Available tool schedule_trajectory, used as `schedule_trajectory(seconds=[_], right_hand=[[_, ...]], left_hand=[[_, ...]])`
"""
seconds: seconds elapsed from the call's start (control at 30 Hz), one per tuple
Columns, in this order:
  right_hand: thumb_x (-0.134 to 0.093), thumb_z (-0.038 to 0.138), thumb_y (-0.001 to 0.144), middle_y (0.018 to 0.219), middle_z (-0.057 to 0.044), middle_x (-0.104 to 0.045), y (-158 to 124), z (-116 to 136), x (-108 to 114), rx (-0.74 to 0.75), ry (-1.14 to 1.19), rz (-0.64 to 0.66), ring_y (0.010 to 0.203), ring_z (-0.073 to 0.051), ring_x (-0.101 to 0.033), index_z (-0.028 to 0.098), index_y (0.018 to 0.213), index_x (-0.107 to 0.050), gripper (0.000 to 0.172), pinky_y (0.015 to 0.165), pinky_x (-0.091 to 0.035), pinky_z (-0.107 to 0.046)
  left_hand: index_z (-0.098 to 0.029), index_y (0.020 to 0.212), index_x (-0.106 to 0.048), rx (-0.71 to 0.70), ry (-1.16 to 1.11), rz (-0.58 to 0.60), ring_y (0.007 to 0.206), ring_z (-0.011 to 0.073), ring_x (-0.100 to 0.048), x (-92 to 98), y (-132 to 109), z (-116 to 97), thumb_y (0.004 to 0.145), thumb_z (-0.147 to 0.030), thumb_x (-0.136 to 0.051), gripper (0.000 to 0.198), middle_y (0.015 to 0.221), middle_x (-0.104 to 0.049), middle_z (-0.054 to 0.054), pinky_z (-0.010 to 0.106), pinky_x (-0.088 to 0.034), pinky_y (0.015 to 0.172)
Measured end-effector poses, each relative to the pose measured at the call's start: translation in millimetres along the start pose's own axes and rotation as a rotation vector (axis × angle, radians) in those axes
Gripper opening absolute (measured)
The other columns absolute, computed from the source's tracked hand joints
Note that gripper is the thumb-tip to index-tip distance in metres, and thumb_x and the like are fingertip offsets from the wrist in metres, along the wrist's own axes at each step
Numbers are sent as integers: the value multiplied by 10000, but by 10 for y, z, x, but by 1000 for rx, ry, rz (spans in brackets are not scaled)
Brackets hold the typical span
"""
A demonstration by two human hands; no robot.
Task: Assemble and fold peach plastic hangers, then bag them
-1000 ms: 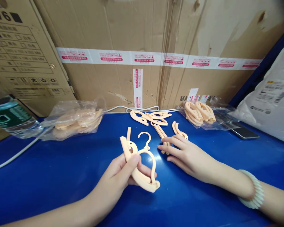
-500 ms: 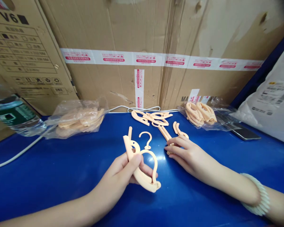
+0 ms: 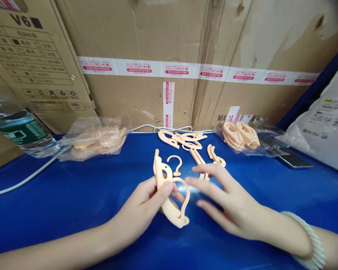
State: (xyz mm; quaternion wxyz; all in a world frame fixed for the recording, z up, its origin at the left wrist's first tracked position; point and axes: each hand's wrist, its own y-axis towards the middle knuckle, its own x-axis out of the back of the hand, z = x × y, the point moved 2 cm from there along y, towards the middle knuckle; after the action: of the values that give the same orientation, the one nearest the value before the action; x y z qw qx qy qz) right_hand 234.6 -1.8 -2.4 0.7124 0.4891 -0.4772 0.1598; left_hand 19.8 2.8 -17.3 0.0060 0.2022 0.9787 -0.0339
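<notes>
My left hand (image 3: 148, 200) grips a peach-coloured plastic folding hanger (image 3: 169, 212) between thumb and fingers, above the blue table. A curved arm loops out on the hanger's right side. Just beyond it lies a loose hanger hook (image 3: 180, 165). My right hand (image 3: 229, 204) hovers right of the hanger, fingers spread and slightly blurred, touching nothing that I can make out. Past its fingertips lie straight peach strips (image 3: 197, 157), partly covered by the hand. Short curved pieces (image 3: 212, 153) rest beside them.
Several hanger parts (image 3: 169, 139) form a pile at the back. Clear bags of peach parts stand left (image 3: 101, 140) and right (image 3: 239, 135). A water bottle (image 3: 25, 131), a white cable (image 3: 28, 183), a phone (image 3: 294, 160) and a white parcel (image 3: 323, 123) surround the area. Cardboard boxes (image 3: 146, 101) wall the back.
My right hand has come away from the straight strips, moving nearer to me with its fingers spreading. The hanger in my left hand has turned slightly more upright. The view has shifted a little.
</notes>
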Motion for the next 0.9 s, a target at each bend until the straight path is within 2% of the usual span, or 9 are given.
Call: schedule_trajectory(seconds=[0.07,0.13,0.3,0.43,0.53,0.63,0.73,0.8,0.9], right_hand=[[-510,123,924,1309,-167,-552,17,93,-13,144,-21,5,1259,-306,-496,180,1335,-548,417,973,-505,-469],[-518,127,926,1338,-160,-566,20,128,-46,218,-44,36,1337,-324,-437,165,1287,-590,370,1014,-482,-489],[-553,133,920,1356,-191,-559,-7,89,-65,191,-46,33,1412,-330,-357,126,1197,-635,289,1085,-417,-524],[-573,165,921,1448,-188,-463,-9,75,18,21,248,79,1409,-293,-384,167,1195,-628,280,1096,-430,-454],[-577,238,950,1546,-148,-376,-5,62,61,-149,544,171,1432,-272,-368,249,1391,-492,449,1106,-421,-447],[-571,260,971,1527,-121,-436,-8,30,58,-217,721,220,1431,-256,-372,303,1496,-363,566,1128,-382,-485],[-585,282,970,1464,-104,-512,0,-24,32,-282,866,146,1395,-246,-430,291,1432,-457,480,1144,-370,-474],[-591,306,967,1376,-102,-570,12,-59,7,-360,956,50,1313,-241,-520,268,1316,-546,354,1104,-428,-446],[-592,332,967,1022,-50,-670,25,-91,-54,-554,1058,-66,938,-178,-689,245,1171,-537,228,851,-572,-338]], left_hand=[[-169,871,-711,-75,65,-28,740,195,-702,24,-3,-38,915,-474,-610,325,862,-748,49,255,-546,709],[-174,885,-710,-114,126,-21,754,200,-695,45,-11,-57,923,-448,-594,300,870,-744,48,259,-542,716],[-179,940,-687,-150,308,-22,710,201,-671,90,-14,-106,915,-433,-588,274,844,-712,38,243,-512,618],[-182,870,-682,-205,480,-48,576,162,-616,130,0,-153,924,-424,-589,265,684,-651,-1,217,-438,521],[-193,808,-689,-320,620,-69,518,121,-508,143,-6,-175,932,-386,-602,245,597,-564,-34,203,-368,503],[-199,791,-696,-372,670,-70,531,119,-482,138,-17,-183,933,-370,-608,239,597,-562,-34,200,-351,510],[-202,851,-703,-364,679,-68,574,136,-561,147,-16,-183,943,-363,-594,215,658,-635,-17,201,-393,541],[-196,887,-704,-359,707,-81,557,138,-586,170,-7,-172,950,-364,-584,215,649,-642,-17,201,-412,543],[-191,966,-718,-451,853,-101,551,139,-616,204,12,-137,961,-338,-577,204,656,-669,-11,199,-425,549]])
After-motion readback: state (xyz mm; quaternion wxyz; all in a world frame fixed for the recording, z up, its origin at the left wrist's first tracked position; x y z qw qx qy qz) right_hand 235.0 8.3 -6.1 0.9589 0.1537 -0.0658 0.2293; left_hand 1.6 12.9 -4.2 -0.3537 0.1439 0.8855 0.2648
